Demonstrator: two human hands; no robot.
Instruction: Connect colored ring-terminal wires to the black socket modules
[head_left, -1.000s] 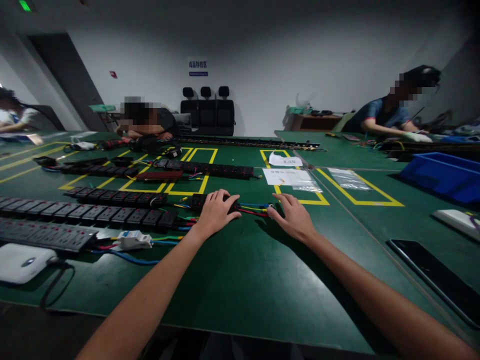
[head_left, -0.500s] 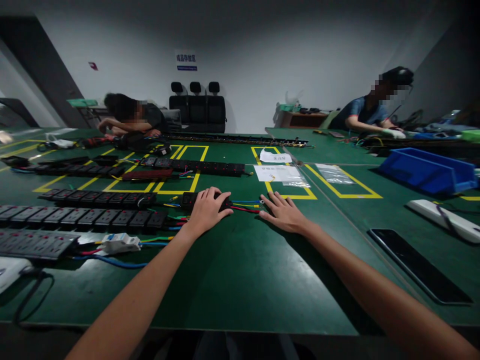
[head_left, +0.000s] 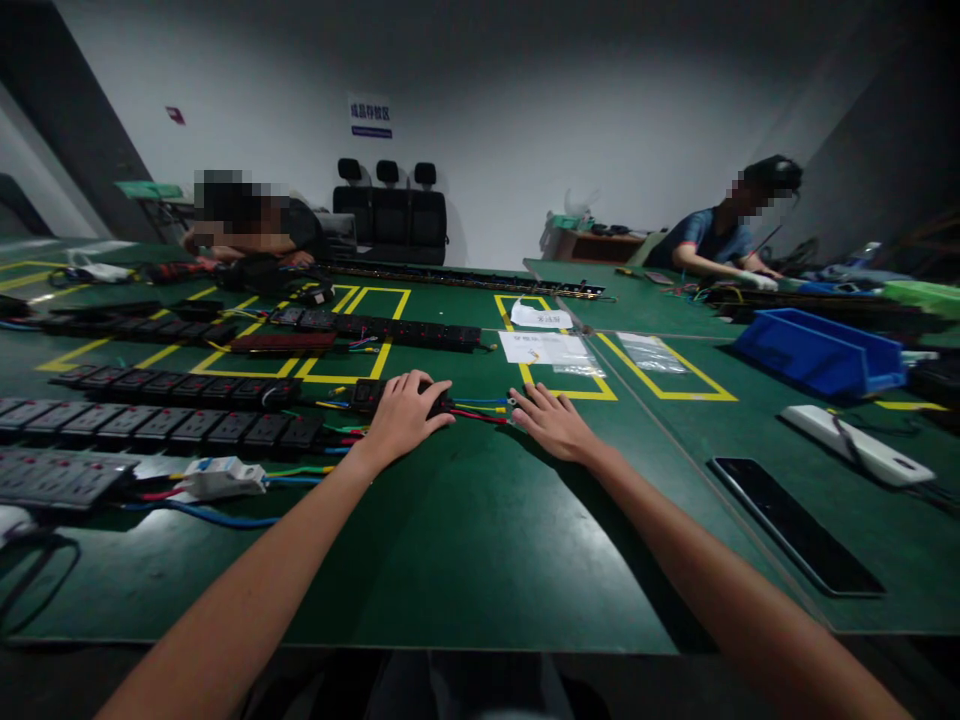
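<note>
My left hand [head_left: 406,412] lies over a small black socket block [head_left: 366,396], thumb and fingers apart; its palm hides part of the block. Out of the block's right end run thin blue, yellow and red wires [head_left: 480,412] with terminals at their tips. Flat on the green table, my right hand [head_left: 551,420] spreads its fingers beside those tips. Whether the fingertips touch the terminals is hard to see. Left of my left hand lie rows of black power strips [head_left: 180,390], and a white circuit breaker [head_left: 225,478] with blue and yellow-green wires.
A blue bin [head_left: 817,350], a white power strip [head_left: 855,445] and a dark phone-like slab [head_left: 795,525] lie to the right. Paper labels [head_left: 544,348] and a clear bag [head_left: 651,352] sit ahead among yellow tape outlines. Two people work across the table [head_left: 450,560].
The view has shifted slightly, so the things on the table appear a little further left. Both hands keep their places at the socket block and the wire ends.
</note>
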